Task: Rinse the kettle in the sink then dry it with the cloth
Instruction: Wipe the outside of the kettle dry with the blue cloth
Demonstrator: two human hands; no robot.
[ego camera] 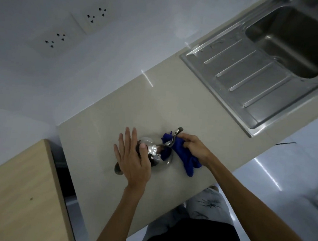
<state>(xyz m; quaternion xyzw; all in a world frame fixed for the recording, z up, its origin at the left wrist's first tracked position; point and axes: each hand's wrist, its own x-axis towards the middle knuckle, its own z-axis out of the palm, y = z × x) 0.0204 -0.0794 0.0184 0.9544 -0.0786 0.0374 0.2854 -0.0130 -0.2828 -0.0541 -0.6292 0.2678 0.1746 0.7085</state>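
Observation:
A small shiny steel kettle [152,151] stands on the beige counter [101,131], seen from above. My left hand [131,159] rests flat over its top and handle, fingers spread, thumb on the lid. My right hand [194,145] grips a blue cloth [186,158] and presses it around the kettle's spout [176,135], which points to the upper right. Part of the cloth hangs down onto the counter. The kettle's body is largely hidden under my left hand.
A stainless sink [293,41] with a ribbed drainboard [246,75] lies at the upper right. Two wall sockets [55,39] sit on the white wall behind. A wooden table [23,192] stands at the lower left, separated by a dark gap.

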